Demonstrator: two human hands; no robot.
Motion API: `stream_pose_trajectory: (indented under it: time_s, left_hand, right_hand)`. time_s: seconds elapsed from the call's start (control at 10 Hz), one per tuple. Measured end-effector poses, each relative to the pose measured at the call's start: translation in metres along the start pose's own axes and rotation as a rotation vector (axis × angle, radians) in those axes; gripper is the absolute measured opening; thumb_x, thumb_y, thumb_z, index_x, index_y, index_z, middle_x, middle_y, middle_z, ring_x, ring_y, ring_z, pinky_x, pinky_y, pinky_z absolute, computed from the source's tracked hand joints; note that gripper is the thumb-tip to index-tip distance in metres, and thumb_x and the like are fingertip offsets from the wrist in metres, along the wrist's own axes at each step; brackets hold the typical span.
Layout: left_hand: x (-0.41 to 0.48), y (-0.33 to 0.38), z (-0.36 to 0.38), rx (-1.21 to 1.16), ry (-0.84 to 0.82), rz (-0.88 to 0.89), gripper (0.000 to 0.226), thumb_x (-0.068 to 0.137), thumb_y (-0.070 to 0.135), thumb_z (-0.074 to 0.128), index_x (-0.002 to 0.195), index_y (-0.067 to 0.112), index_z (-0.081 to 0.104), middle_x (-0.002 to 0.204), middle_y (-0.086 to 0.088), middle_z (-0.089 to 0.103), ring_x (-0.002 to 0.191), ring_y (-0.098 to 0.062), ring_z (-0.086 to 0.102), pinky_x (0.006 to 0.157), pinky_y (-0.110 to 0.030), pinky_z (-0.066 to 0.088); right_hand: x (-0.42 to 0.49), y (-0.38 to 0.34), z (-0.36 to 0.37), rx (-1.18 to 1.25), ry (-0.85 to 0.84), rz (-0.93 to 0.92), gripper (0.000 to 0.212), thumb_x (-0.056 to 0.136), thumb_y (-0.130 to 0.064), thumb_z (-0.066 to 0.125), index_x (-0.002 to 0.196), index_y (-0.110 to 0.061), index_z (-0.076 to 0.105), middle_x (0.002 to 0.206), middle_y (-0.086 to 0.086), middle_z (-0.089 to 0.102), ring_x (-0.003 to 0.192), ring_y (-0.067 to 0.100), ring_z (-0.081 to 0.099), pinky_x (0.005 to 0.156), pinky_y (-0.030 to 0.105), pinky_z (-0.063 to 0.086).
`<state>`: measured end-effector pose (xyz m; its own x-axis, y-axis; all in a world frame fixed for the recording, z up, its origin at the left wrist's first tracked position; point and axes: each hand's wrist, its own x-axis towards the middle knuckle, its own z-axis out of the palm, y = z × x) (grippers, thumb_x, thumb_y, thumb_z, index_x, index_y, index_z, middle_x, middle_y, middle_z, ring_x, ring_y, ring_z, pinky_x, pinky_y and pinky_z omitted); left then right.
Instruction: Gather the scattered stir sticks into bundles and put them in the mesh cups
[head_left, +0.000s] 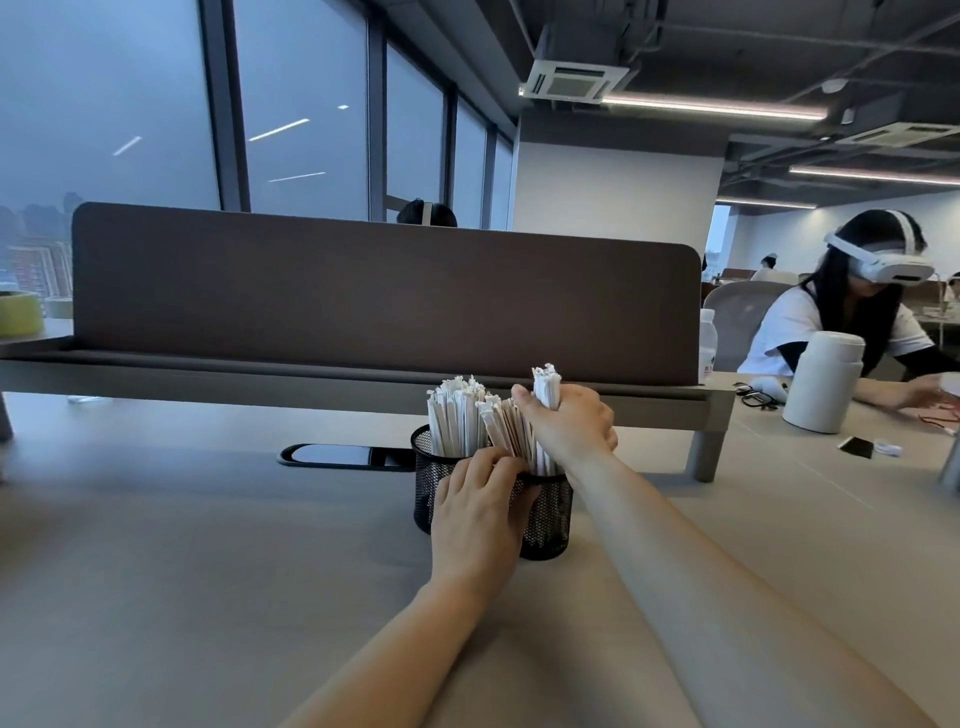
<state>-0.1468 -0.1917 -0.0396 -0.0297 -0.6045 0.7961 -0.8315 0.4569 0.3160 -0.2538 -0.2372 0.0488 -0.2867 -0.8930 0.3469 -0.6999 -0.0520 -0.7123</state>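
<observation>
Desk (208, 519) space toward the far edge is taken by two mesh cups (548, 519). Sticks leaning in the nearer cup are parted by the left hand (475, 512), fingers spread. Directly above, an upright bundle (546, 387) is clenched by the right hand (569, 423).

Beige table (182, 597), bare in the near part. Two black mesh cups stand on it mid-table, touching: left cup (427, 480), right cup (548, 525). Behind them a dark cable port (337, 457) sits flush in the top. A brown divider (363, 291) stands on grey legs along the far edge. Far right: white flask (821, 382), glasses (756, 396), black phone (856, 447).
</observation>
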Motion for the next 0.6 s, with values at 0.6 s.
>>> stream_pose_trajectory:
  time_s: [0.6]
  left_hand:
    - [0.007, -0.046, -0.03, -0.053, -0.185, -0.384, 0.064, 0.082, 0.069, 0.044, 0.138, 0.04, 0.036, 0.158, 0.001, 0.015, 0.147, -0.023, 0.01, 0.117, -0.04, 0.01]
  right_hand:
    - [-0.038, 0.026, 0.004, 0.527, 0.03, -0.09, 0.097, 0.069, -0.062, 0.065, 0.144, -0.016, 0.022, 0.148, 0.006, 0.027, 0.133, 0.016, 0.03, 0.113, 0.036, 0.027]
